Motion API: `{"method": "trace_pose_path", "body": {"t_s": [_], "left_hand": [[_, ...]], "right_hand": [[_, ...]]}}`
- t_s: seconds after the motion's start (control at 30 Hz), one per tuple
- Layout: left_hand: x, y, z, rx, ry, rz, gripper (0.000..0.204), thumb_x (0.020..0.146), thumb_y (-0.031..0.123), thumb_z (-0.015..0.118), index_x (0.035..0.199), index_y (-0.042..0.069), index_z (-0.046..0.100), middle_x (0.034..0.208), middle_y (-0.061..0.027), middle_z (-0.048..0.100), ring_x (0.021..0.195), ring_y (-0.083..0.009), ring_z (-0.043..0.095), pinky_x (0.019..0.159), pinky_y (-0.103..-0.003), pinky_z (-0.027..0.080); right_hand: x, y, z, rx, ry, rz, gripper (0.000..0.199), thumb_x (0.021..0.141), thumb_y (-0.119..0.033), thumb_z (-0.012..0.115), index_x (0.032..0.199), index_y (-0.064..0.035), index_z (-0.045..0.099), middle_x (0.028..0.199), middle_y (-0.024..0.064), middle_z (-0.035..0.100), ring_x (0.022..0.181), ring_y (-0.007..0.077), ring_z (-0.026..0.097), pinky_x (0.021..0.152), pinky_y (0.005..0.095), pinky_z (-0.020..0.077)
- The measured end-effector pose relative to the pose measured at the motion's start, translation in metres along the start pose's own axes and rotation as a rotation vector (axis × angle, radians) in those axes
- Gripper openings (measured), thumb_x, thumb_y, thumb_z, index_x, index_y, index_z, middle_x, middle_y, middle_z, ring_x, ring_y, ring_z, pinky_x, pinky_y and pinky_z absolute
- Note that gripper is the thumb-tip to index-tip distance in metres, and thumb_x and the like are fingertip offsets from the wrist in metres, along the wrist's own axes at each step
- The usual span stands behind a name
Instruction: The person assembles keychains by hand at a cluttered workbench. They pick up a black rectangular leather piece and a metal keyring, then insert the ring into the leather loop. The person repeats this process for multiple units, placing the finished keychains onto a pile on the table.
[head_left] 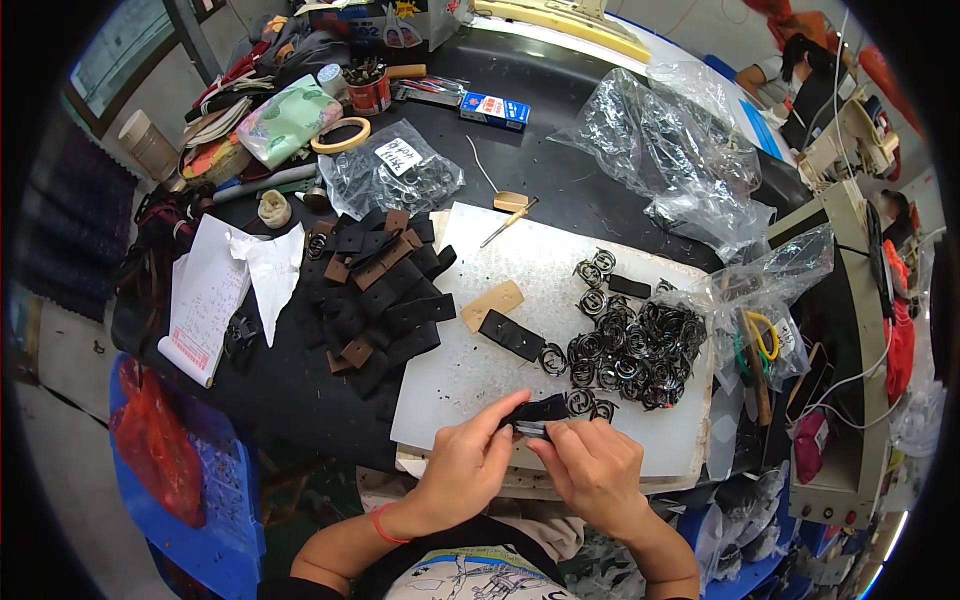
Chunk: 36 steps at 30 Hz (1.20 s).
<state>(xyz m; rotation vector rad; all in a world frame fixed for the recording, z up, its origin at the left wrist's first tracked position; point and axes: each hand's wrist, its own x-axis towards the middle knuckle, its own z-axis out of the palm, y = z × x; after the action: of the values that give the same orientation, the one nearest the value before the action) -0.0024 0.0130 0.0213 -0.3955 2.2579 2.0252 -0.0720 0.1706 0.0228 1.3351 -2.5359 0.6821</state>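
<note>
Holding a small, flat black strap piece (540, 409) over the near part of a white rectangular board (440, 395), I have the fingers of my left hand (462, 468) and right hand (597, 468) clamped on it. I seem to be working its near end; next probably calls for a steady pinch, clear of the heaped shiny black metal ring buckles (650, 345) just beyond.

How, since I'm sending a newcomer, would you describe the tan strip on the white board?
On the white board, find the black ring heap. Left of it lies a black strap; the strip is beside its left end. Unlike that strap, it is tan.
</note>
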Motion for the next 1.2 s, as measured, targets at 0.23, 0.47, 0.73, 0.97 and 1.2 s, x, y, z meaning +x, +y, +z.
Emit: {"method": "trace_pose_path", "body": {"t_s": [0.23,0.47,0.73,0.97,1.2], "left_hand": [[-0.001,-0.020,0.012,0.028,0.077,0.194,0.033,0.086,-0.008,0.041,0.118,-0.006,0.051,0.108,-0.0174,0.062,0.095,-0.0195,0.062,0.085,-0.030,0.051],[0.008,-0.017,-0.005,-0.336,-0.059,-0.035,0.033,0.089,-0.002,0.041,0.121,-0.005,0.048,0.098,-0.0140,0.065,0.091,-0.0193,0.064,0.077,-0.027,0.051],[0.004,-0.010,-0.004,-0.505,-0.208,-0.057,0.033,0.093,0.005,0.047,0.124,-0.006,0.045,0.116,-0.0145,0.056,0.095,-0.0168,0.061,0.085,-0.027,0.049],[0.001,-0.005,-0.006,-0.562,-0.146,-0.112,0.033,0.090,0.005,0.053,0.121,-0.005,0.046,0.104,-0.0128,0.061,0.093,-0.0154,0.062,0.080,-0.025,0.050],[0.009,0.000,-0.027,-0.624,-0.265,-0.149,0.039,0.084,0.002,0.063,0.119,-0.004,0.048,0.105,-0.0116,0.060,0.095,-0.0136,0.060,0.082,-0.024,0.050]], "right_hand": [[0.003,-0.003,-0.006,0.385,-0.278,0.435,0.016,0.082,-0.015,0.066,0.081,-0.0008,0.058,0.055,0.0074,0.055,0.045,0.0173,0.054,0.043,0.0279,0.0399],[0.006,-0.004,-0.029,0.484,-0.166,0.561,0.022,0.077,-0.018,0.072,0.086,-0.0019,0.061,0.064,0.0069,0.059,0.053,0.0152,0.055,0.048,0.0268,0.0436],[0.010,-0.002,-0.007,0.688,-0.014,0.561,0.007,0.077,-0.003,0.067,0.083,-0.0008,0.065,0.064,0.0032,0.058,0.051,0.0067,0.045,0.046,0.0208,0.0339],[0.003,-0.004,0.005,0.737,0.160,0.463,0.015,0.074,0.002,0.068,0.088,-0.0004,0.064,0.073,0.0042,0.061,0.059,0.0054,0.049,0.049,0.0204,0.0379],[0.001,0.002,-0.008,1.232,-0.033,0.732,0.040,0.073,0.002,0.069,0.111,-0.0009,0.057,0.083,0.0011,0.061,0.065,0.0017,0.046,0.054,0.0168,0.0375]]}}
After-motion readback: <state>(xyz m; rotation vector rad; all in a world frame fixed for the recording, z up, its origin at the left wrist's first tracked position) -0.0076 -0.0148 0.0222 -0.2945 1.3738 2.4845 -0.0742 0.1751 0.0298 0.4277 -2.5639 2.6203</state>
